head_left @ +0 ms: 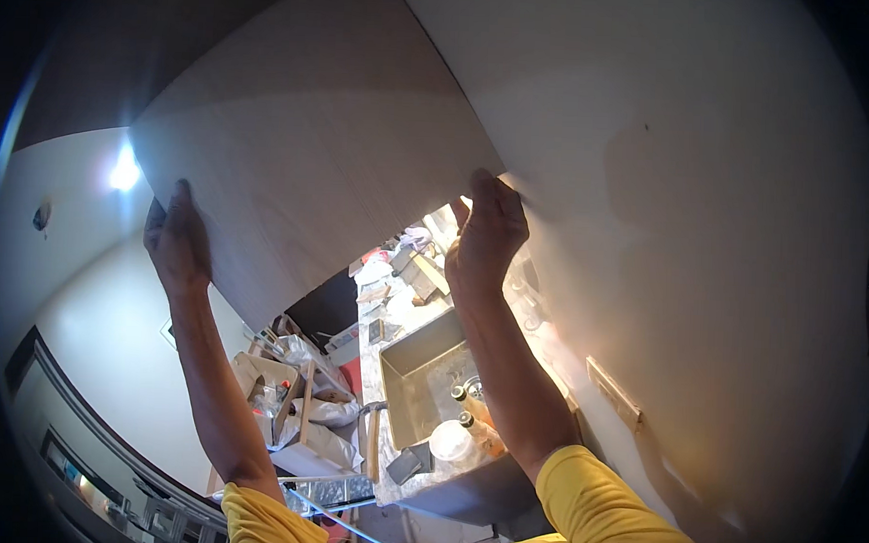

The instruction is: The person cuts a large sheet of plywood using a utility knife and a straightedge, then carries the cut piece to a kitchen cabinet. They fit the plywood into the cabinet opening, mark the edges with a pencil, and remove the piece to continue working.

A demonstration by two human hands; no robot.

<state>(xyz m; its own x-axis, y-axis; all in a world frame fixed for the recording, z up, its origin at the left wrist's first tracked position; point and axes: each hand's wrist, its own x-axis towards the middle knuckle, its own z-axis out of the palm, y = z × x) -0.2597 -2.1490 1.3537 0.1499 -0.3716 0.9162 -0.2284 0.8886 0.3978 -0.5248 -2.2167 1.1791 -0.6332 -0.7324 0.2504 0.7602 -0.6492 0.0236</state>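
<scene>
A large, flat wood-grain panel [315,143] is raised in front of me and fills the upper middle of the view. My left hand [179,239] is closed on its left edge, the thumb on the near face and the other fingers mostly behind it. At the panel's lower right corner, close to the pale wall, my right hand [489,230] is closed on the edge, with its fingertips partly hidden. Both arms reach upward in yellow sleeves.
Below is a cluttered counter with a metal sink [412,376]. Two bottles [477,417] and a white tub [452,443] stand by it. Boxes and bags [301,401] lie to the left. A wooden strip [614,393] sits on the right wall [704,233]. A bright lamp [124,173] shines at left.
</scene>
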